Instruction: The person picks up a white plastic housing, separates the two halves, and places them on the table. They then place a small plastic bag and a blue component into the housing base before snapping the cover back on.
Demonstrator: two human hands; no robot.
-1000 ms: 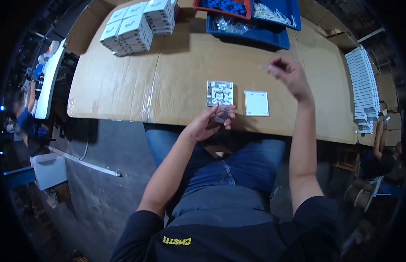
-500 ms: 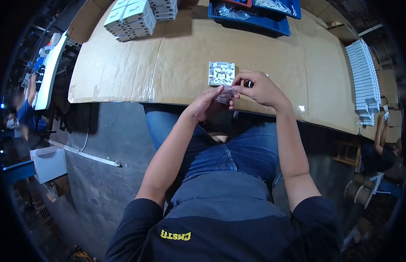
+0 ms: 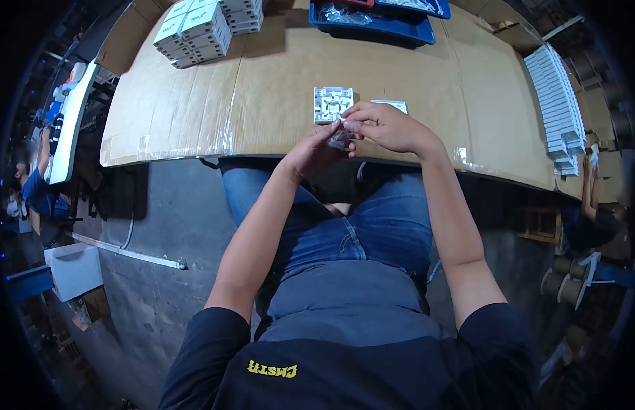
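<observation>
A small clear plastic bag [image 3: 340,141] is gripped in my left hand [image 3: 310,152], just over the table's front edge. The fingers of my right hand [image 3: 394,130] pinch together at the bag's top, where a tiny white bit shows between the two hands. Right behind them on the table lies an open white plastic housing [image 3: 333,103] with moulded parts inside. A flat white piece [image 3: 391,105] lies beyond my right hand, partly covered by it.
Cardboard covers the table [image 3: 276,89]. Stacked white boxes [image 3: 194,34] stand at the back left, blue bins [image 3: 379,29] with small parts at the back. A long row of white pieces [image 3: 555,102] lines the right edge. People work at both sides.
My right hand has shifted its pinch to the bag's top, and a tiny white bit now shows there. The flat white piece is more visible. The whole view has shifted slightly.
</observation>
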